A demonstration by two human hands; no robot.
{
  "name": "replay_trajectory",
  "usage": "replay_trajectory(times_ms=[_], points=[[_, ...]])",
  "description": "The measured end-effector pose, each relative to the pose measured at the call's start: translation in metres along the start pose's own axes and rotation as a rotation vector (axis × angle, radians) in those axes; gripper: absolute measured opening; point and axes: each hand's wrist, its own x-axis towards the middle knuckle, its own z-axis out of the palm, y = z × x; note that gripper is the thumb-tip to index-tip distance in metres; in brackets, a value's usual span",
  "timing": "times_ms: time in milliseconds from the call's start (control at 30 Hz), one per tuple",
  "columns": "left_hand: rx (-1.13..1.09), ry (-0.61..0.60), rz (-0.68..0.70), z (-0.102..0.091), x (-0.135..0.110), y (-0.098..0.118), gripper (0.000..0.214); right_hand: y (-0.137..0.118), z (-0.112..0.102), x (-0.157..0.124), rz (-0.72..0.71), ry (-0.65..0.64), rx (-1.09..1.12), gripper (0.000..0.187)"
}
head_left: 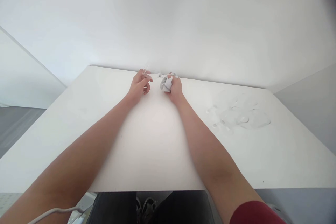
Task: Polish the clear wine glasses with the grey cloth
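My left hand (139, 84) is at the far edge of the table, its thumb and index finger closed on a thin, see-through thing (147, 75). Its exact kind is too unclear to tell. Beside it, my right hand (175, 86) grips a crumpled white cloth (166, 84), bunched in the fingers. Pale material stretches between the two hands, and I cannot tell whether it belongs to the cloth or to the clear thing.
Several clear things with rounded outlines (243, 117) lie together on the right of the white table (147, 154). A white wall (168, 17) rises directly behind the table. A pale cable (56, 210) crosses near my left forearm, below the front edge.
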Motion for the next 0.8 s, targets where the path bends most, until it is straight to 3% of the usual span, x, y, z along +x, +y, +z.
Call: replay_trajectory(times_ms=[133, 333, 567, 800], points=[[0.005, 0.003, -0.004, -0.0003, -0.0002, 0.0, 0.023, -0.0005, 0.0007, 0.0002, 0.001, 0.051, 0.076, 0.034], [0.006, 0.002, 0.014, -0.0008, -0.0002, -0.001, 0.026, -0.0038, 0.0006, 0.0, -0.005, -0.039, 0.115, 0.034], [-0.007, -0.006, 0.027, -0.0008, -0.0009, -0.0001, 0.034, -0.001, 0.0019, 0.0013, 0.065, -0.049, 0.105, 0.034], [0.036, -0.055, 0.07, -0.001, -0.0037, 0.0025, 0.049, 0.0004, -0.0006, 0.0045, 0.025, -0.039, 0.067, 0.037]])
